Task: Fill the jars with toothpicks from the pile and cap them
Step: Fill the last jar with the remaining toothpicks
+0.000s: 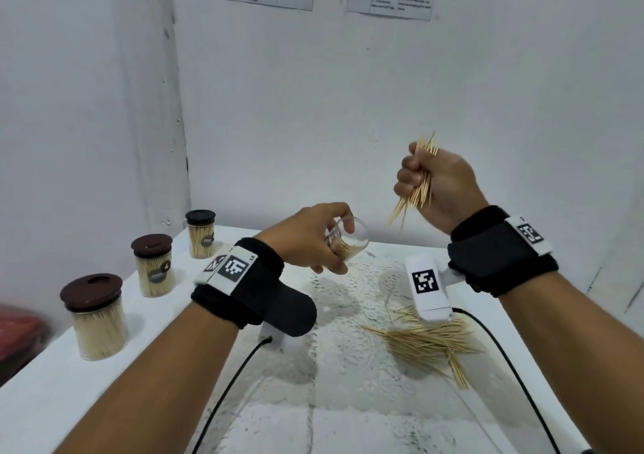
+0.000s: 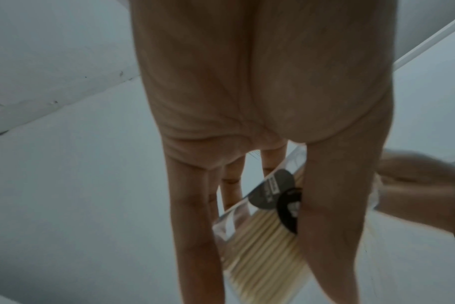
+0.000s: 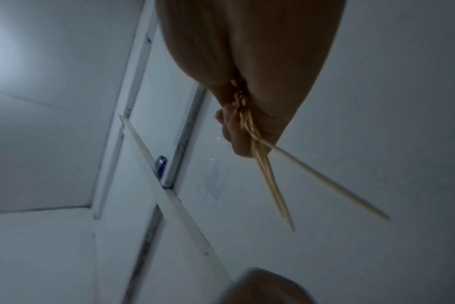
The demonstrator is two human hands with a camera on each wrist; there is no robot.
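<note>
Head view: left hand point(image 1: 306, 237) at centre grips tilted open jar point(image 1: 348, 241); right hand point(image 1: 435, 182), upper right, fist closed around toothpicks point(image 1: 420, 182); pile point(image 1: 428, 344) lower right.

Three capped jars point(image 1: 153, 265) in a row along table point(image 1: 104, 384) left edge, toothpick pile point(image 1: 428, 342) at right.

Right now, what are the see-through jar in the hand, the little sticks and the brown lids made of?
Jar: clear and glossy, glass or hard plastic; you see the toothpicks through its wall, but the look alone cannot settle which.
Toothpicks: pale, matte, thin and pointed, so most likely wood or bamboo.
Lids: dark brown, smooth, with a slight sheen, probably plastic.
</note>
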